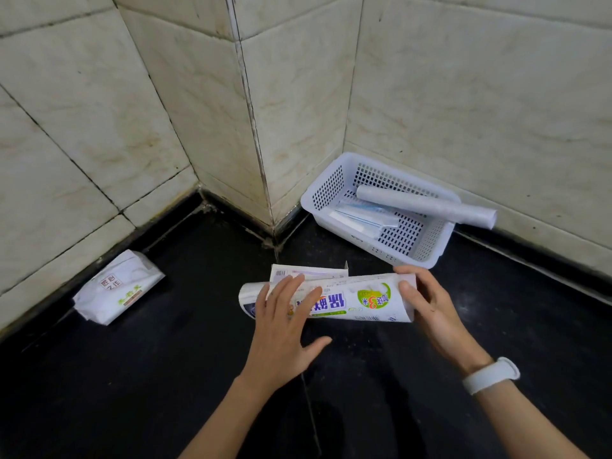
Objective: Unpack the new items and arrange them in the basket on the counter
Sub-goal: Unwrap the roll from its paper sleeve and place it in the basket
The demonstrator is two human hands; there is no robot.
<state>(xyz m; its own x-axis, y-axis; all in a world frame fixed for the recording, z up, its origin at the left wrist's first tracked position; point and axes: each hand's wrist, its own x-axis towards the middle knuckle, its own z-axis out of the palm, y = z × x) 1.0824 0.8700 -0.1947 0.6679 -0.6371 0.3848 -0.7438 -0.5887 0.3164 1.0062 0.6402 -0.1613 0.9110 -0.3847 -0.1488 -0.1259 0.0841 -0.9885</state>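
A white printed wrapper, curled into a tube with blue and green lettering, lies on the black counter. My left hand rests flat on its left part, fingers spread. My right hand grips its right end between thumb and fingers. A flat cardboard box lies just behind the wrapper. The white perforated basket stands at the back right against the wall. It holds a white roll lying across its rim and a clear flat package on its bottom.
A white soft pack of wipes lies at the left against the tiled wall. Tiled walls form a protruding corner behind the counter. A white band sits on my right wrist.
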